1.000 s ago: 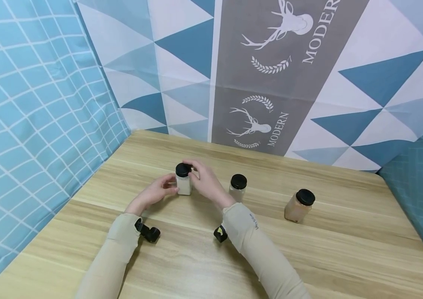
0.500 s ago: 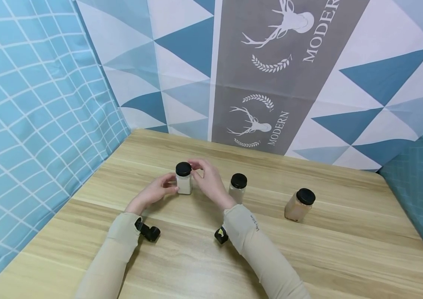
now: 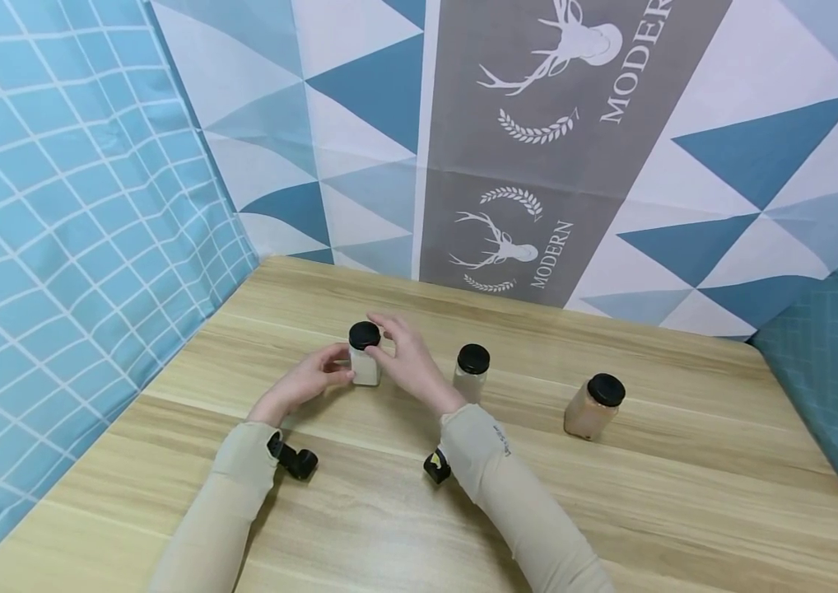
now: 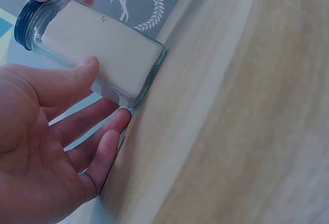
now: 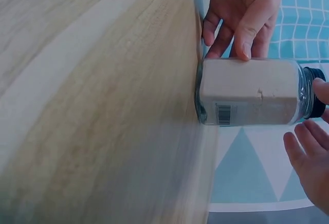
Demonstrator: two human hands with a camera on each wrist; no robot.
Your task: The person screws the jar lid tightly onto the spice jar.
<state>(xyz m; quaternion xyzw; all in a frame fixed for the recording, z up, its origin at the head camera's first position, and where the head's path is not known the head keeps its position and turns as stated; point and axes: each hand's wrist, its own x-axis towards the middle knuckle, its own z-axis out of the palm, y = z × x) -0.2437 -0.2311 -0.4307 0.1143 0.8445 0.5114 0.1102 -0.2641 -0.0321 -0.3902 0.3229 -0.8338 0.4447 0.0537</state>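
Observation:
A square glass jar (image 3: 365,370) of pale powder stands upright on the wooden table, topped by a black screw lid (image 3: 364,334). My left hand (image 3: 302,383) holds its body from the left, thumb on the near face and fingers behind, as the left wrist view shows on the jar's glass (image 4: 103,44). From the right, my right hand (image 3: 413,364) pinches the lid between thumb and fingers. The right wrist view catches only part of that hand (image 5: 311,157) at the lid's edge, and a barcode label on the jar (image 5: 247,93).
Just right of my right wrist stands a second black-lidded jar (image 3: 472,371), partly hidden by the forearm. Farther right is a third jar (image 3: 593,406) with orange-brown contents. Patterned cloth (image 3: 360,123) hangs behind the wooden table (image 3: 686,461), and blue gridded cloth (image 3: 56,206) on the left.
My right fingers came off the lid slightly to the right half a second ago, and are now back around it with the thumb at its front. The left hand and jar stay put.

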